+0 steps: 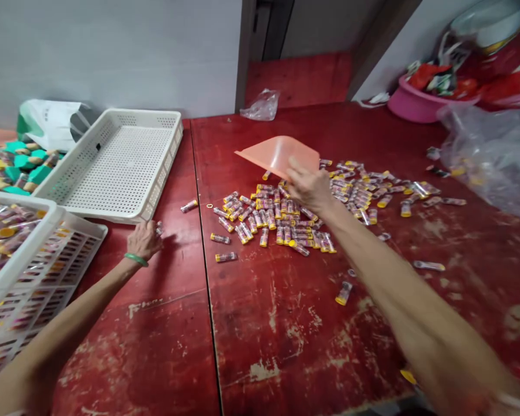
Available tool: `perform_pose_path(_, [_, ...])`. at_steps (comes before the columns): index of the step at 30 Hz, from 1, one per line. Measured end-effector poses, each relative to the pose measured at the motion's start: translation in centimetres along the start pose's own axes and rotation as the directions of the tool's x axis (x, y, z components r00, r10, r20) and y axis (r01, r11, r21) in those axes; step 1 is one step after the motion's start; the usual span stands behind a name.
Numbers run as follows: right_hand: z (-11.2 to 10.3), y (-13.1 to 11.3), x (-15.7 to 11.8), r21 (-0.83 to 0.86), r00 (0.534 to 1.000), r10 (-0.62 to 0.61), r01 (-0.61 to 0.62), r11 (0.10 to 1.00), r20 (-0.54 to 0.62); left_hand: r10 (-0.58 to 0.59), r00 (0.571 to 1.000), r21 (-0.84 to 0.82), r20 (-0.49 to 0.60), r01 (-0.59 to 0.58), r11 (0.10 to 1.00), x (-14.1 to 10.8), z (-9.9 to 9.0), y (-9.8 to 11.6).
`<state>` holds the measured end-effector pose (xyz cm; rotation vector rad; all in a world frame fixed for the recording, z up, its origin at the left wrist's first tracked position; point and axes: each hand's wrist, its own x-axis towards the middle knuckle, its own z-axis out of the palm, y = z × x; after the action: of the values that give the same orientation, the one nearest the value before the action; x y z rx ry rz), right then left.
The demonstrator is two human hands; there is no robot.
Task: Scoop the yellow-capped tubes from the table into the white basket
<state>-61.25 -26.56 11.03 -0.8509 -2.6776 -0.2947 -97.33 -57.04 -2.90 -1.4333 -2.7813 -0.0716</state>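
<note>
Red table fills most of the frame, scuffed at the bottom, with a pale wall behind at upper left. Salmon plastic scoop sits upper centre, long axis roughly across the frame, narrow tip left, right end in the right hand, whose fingers are closed on its edge. Small yellow-capped tubes lie loose at centre, spreading to the right, mostly below and to the right of the scoop; right hand is directly over them, clearly the nearer one. Left hand is well apart, left of the table seam, fingers curled at the near corner of the white tray; something small shows at its fingertips, can't tell if pinched. Few stray tubes lie between the hands. White crate holding more tubes stands at left edge, just beside the tray.
</note>
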Motion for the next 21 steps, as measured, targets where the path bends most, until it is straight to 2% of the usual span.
perform_pose_path(2, [2.6,-1.2,2.8,-0.056,0.996,-0.086,0.088,0.995,0.031,-0.008,0.996,-0.107,-0.091,-0.002,0.994,2.3,-0.1,2.6])
perform_pose_path(4, [4.4,-2.1,3.7,-0.082,0.984,-0.156,0.162,0.983,0.082,-0.058,0.993,-0.259,-0.102,0.029,0.966,5.3,-0.1,5.0])
perform_pose_path(7, [5.2,-2.6,2.6,-0.069,0.945,-0.294,0.306,0.95,0.145,-0.054,0.998,-0.366,-0.043,0.035,0.93,9.1,0.7,7.5])
perform_pose_path(10, [4.8,-2.5,0.0,-0.029,0.892,-0.425,0.434,0.901,0.154,-0.016,1.0,-0.464,0.009,0.019,0.886,10.5,2.1,8.7])
perform_pose_path(13, [4.1,-2.7,-2.9,0.005,0.844,-0.511,0.517,0.856,0.161,0.053,0.998,-0.576,0.034,-0.024,0.817,9.5,3.4,9.3])
perform_pose_path(15, [3.6,-3.2,-5.0,0.013,0.829,-0.539,0.544,0.839,0.15,0.08,0.997,-0.638,0.016,-0.052,0.768,8.2,4.1,9.6])
perform_pose_path(18, [2.9,-4.5,-7.9,-0.006,0.84,-0.533,0.537,0.844,0.104,0.059,0.998,-0.708,-0.031,-0.064,0.704,5.5,5.1,10.7])
perform_pose_path(21, [2.1,-5.8,-10.4,-0.037,0.847,-0.53,0.531,0.847,0.029,0.009,0.998,-0.754,-0.056,-0.048,0.655,2.5,6.3,12.7])
